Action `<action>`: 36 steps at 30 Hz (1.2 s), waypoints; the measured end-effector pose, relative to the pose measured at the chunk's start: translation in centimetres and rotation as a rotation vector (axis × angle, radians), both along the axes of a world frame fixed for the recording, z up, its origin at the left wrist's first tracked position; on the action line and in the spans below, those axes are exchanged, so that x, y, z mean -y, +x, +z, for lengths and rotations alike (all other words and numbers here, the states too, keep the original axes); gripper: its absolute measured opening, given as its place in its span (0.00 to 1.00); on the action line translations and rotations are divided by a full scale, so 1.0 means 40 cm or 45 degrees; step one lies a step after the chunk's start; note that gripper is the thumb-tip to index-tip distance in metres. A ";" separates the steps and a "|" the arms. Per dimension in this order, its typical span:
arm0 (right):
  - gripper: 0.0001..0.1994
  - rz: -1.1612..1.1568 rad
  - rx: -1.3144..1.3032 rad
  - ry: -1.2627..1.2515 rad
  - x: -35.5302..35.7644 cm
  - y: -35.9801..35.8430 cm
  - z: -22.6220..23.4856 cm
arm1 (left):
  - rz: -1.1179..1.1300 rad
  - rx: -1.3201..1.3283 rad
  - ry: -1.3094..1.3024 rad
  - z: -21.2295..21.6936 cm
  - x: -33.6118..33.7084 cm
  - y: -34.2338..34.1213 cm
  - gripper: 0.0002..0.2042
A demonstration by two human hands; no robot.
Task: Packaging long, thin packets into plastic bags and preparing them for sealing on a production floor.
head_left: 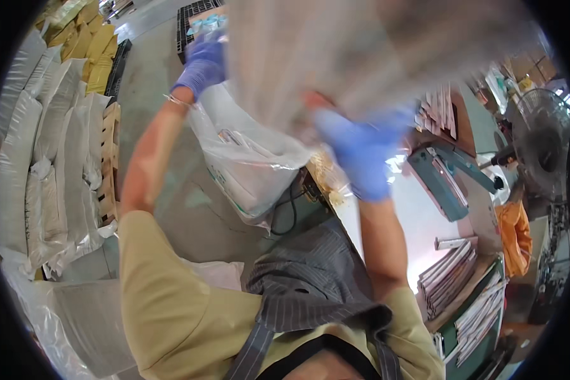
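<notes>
A large grey-brown bundle [361, 50], smeared by motion and perhaps wrapped in clear plastic, is raised close in front of me and fills the upper middle. My right hand [367, 149], in a blue glove, is closed against its lower side; the fingers are blurred. Up at the bundle's left edge is my gloved left hand [202, 66], its fingers partly hidden. Below and between both hands hangs an open white translucent plastic bag [253, 180], with flat packets showing inside. It is beside the edge of a brightly lit white worktable [402, 228].
Stacked white sacks [50, 158] and yellow sacks [98, 50] line the left, by a wooden pallet [111, 152]. On the right are a grey boxy device [438, 180], thin packets [448, 275] stacked in rows, an orange bag [515, 237] and a fan [543, 133].
</notes>
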State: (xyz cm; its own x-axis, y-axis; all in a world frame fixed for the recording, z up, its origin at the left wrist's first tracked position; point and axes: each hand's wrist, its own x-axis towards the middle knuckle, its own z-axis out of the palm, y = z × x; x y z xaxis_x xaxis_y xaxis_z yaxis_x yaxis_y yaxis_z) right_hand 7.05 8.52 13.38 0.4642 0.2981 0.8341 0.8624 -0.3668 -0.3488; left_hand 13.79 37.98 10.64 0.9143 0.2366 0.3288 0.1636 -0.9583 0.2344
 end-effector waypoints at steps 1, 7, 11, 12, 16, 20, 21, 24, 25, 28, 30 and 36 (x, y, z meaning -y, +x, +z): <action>0.30 0.002 0.055 0.215 -0.102 0.027 -0.002 | 0.106 -0.096 0.145 -0.038 -0.093 0.003 0.23; 0.42 0.535 -0.793 0.179 -0.303 0.007 -0.253 | -0.646 -0.391 -0.350 -0.131 -0.373 -0.103 0.25; 0.40 0.426 -1.181 -0.618 -0.296 0.003 -0.398 | -0.821 -0.385 -0.697 -0.127 -0.293 -0.199 0.28; 0.39 0.275 -1.430 -1.023 -0.300 -0.008 -0.402 | -0.686 -0.268 -0.817 -0.110 -0.232 -0.240 0.29; 0.32 0.375 -1.292 -0.586 -0.378 0.063 -0.651 | -0.432 -0.200 -0.391 -0.175 -0.143 -0.207 0.34; 0.25 0.500 -0.806 -0.142 -0.207 0.006 -0.571 | -0.607 0.612 0.183 -0.115 0.115 -0.262 0.30; 0.25 0.337 -0.806 -0.115 -0.077 0.003 -0.517 | -0.287 0.527 0.142 -0.066 0.256 -0.319 0.29; 0.25 -0.028 -0.820 0.002 0.369 -0.094 -0.366 | -0.841 0.464 -0.332 -0.171 0.601 -0.319 0.25; 0.26 -0.599 -0.569 -0.124 0.592 -0.086 -0.422 | -1.025 0.403 -0.529 -0.211 0.700 -0.321 0.23; 0.21 -1.797 -0.351 -0.419 1.214 -0.274 -0.305 | -1.514 -0.059 -1.022 -0.316 1.040 -0.242 0.23; 0.27 -2.669 -0.583 -0.382 1.472 -0.478 -0.255 | -1.757 -0.115 -0.959 -0.421 1.256 -0.186 0.24; 0.23 -2.550 -1.447 -0.359 1.570 -0.506 -0.326 | -1.518 -0.436 -0.627 -0.636 1.699 -0.078 0.36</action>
State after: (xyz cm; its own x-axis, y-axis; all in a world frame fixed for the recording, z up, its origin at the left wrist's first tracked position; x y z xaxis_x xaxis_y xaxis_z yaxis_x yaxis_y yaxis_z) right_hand -13.21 -54.27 0.36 0.3000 -0.9414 0.1538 -0.9478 -0.3124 -0.0633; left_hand 10.66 -29.97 -14.81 0.6626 -0.7329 0.1546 -0.5900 -0.3836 0.7105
